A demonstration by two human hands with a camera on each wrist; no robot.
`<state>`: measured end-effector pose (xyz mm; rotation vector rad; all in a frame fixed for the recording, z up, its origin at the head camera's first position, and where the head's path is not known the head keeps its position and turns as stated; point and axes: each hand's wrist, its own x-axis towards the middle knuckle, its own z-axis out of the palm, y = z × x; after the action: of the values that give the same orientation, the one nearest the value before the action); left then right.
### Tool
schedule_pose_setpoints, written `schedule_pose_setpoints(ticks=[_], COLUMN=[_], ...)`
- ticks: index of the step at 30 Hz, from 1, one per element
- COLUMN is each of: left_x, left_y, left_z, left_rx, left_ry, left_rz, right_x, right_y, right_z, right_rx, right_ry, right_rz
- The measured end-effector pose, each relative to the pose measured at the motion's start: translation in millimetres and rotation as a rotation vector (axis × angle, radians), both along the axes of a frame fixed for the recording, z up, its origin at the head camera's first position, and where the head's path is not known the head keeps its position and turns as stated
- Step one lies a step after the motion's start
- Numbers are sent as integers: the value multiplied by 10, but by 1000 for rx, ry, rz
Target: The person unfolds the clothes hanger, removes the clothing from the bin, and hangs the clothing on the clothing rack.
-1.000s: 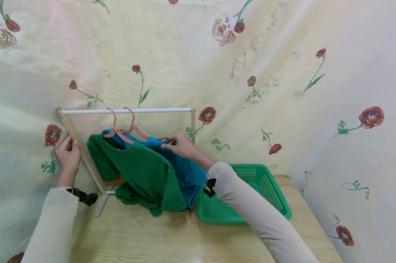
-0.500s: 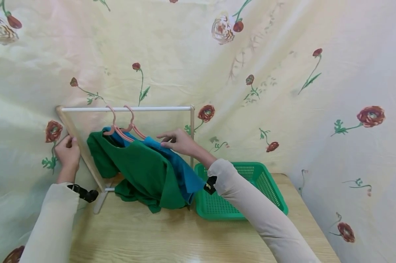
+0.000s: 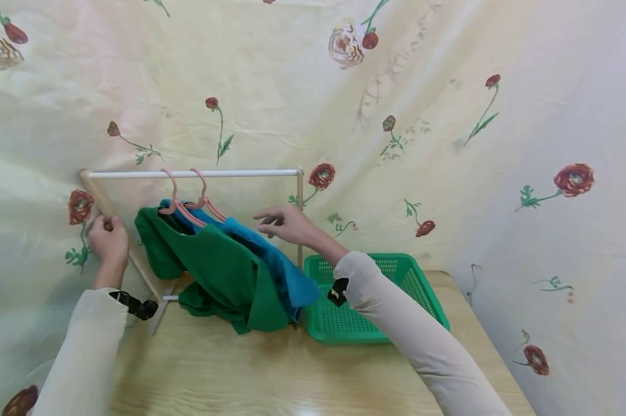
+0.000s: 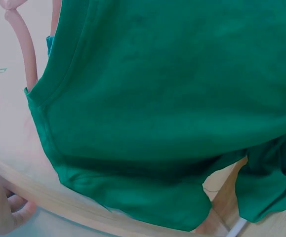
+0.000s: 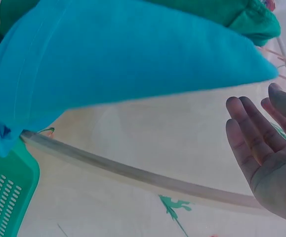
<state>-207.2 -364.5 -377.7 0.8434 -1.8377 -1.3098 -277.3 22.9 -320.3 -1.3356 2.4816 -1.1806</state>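
Note:
My left hand [image 3: 109,245] grips the left wooden post [image 4: 73,200] of a small clothes rack. On the rack's white rail [image 3: 250,173] hang two pink hangers [image 3: 175,193], one bearing a green shirt [image 3: 214,260] and the other a blue shirt [image 3: 292,283] behind it. My right hand [image 3: 287,224] is to the right of the blue shirt's shoulder, holding nothing. In the right wrist view its fingers [image 5: 256,133] are extended and apart from the blue cloth [image 5: 133,59]. Much of the blue shirt is hidden by the green one.
A green perforated basket [image 3: 344,338] stands on the wooden table [image 3: 230,375], right of the rack. The rack's right post [image 3: 300,231] rises behind my right hand. Flowered cloth [image 3: 448,202] hangs behind and at the sides.
My right hand has let go of the blue shirt's shoulder and moved slightly right. The blue shirt's sleeve has swung out from under the arm. My left hand stays on the post.

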Motion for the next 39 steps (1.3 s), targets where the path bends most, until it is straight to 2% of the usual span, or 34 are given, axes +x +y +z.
schedule_pose_setpoints(ticks=[10,17,22,26,30,33,36,39], left_x=[9,52,120,212,317,376,410,416], left_y=[19,73,221,429,683,872,1034,1150], left_z=[53,44,49,78,75,41,-40,-175], left_rx=[61,50,70,39,-63,-136,-214,-320], left_ry=[-3,40,84,101,123,130,118,117], left_rz=[-21,25,50,25,-45,-142,-244,-329], right_x=[-51,-83,-88,-87,-82,-89,-82,-55], right_y=[109,235,391,564,752,889,1026,1165], right_z=[-23,-72,-103,-129,-143,-145,-152,-185], right_rx=[-9,-31,-50,-65,-68,-72,-81,-100], right_ry=[-9,-30,-51,-52,-23,16,72,136], right_rz=[-9,-32,-56,-93,-139,-179,-222,-263])
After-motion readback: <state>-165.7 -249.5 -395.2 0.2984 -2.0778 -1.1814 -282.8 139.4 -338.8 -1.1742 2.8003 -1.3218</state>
